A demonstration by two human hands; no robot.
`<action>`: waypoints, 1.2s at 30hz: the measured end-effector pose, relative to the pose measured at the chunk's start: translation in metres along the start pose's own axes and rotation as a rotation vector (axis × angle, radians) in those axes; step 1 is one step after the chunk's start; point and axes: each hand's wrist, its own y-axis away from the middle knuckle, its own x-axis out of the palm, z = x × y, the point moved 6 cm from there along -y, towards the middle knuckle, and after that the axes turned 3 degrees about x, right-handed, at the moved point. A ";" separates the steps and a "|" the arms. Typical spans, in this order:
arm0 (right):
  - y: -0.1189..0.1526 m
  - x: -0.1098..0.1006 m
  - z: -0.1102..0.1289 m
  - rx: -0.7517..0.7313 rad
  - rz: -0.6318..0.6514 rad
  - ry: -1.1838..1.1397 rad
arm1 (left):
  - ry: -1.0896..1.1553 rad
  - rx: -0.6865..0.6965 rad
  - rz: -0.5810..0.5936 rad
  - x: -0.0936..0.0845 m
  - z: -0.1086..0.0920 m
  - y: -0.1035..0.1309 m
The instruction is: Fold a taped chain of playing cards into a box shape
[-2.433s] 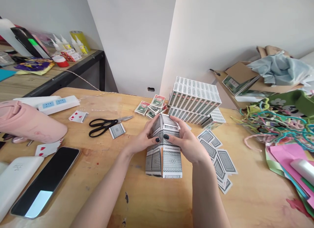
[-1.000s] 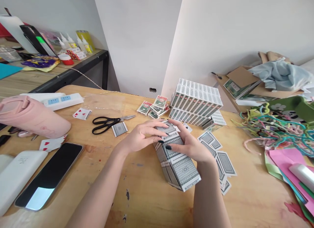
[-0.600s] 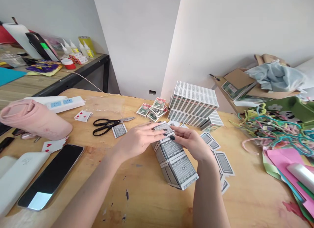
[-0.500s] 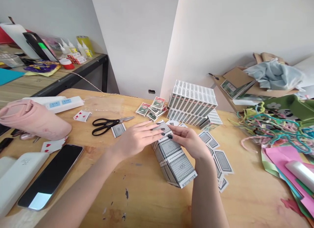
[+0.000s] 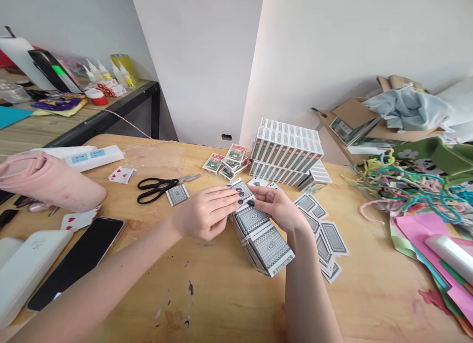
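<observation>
A long box built from playing cards (image 5: 271, 244), with grey patterned backs outward, lies aslant on the table. My left hand (image 5: 207, 212) rests its fingers across the far end's top, its thumb tucked low at the left side. On the opposite side, my right hand (image 5: 279, 207) grips the box with the thumb on top and the other fingers behind. Loose cards (image 5: 334, 238) spread out to the right of my right wrist. Beyond my left hand are black-handled scissors (image 5: 158, 188) and a face-down card (image 5: 178, 195).
Stacked card packs (image 5: 286, 148) stand at the back, beside several red-and-green packs (image 5: 235, 155). On the left are a phone (image 5: 79, 261), a pink rolled pouch (image 5: 55, 180) and a power strip (image 5: 94, 157). Tangled yarn (image 5: 402, 185) and coloured sheets (image 5: 424, 239) cover the right side.
My left hand's fingers have bent more and its thumb now shows lower at the box's side. The box and my right hand stay almost in place; the view has shifted slightly.
</observation>
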 end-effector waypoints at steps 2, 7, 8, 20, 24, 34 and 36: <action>0.002 0.008 0.003 0.011 0.034 0.034 | -0.030 0.016 -0.051 0.001 -0.003 0.004; 0.005 0.023 0.002 0.074 0.077 0.167 | -0.067 0.011 -0.152 0.009 -0.003 0.016; 0.005 0.022 0.001 0.087 0.064 0.213 | -0.056 0.001 -0.174 0.011 -0.002 0.017; 0.011 0.005 0.010 0.026 -0.109 0.536 | 0.166 -0.287 0.042 0.018 0.013 -0.023; 0.013 0.003 0.014 -0.005 -0.171 0.552 | 0.239 -0.282 0.149 0.023 0.016 -0.044; 0.015 -0.008 0.011 0.086 -0.271 0.547 | 0.462 -0.331 0.228 0.036 0.030 -0.061; 0.014 -0.010 0.009 0.089 -0.272 0.444 | 0.475 -0.385 0.177 0.034 0.033 -0.053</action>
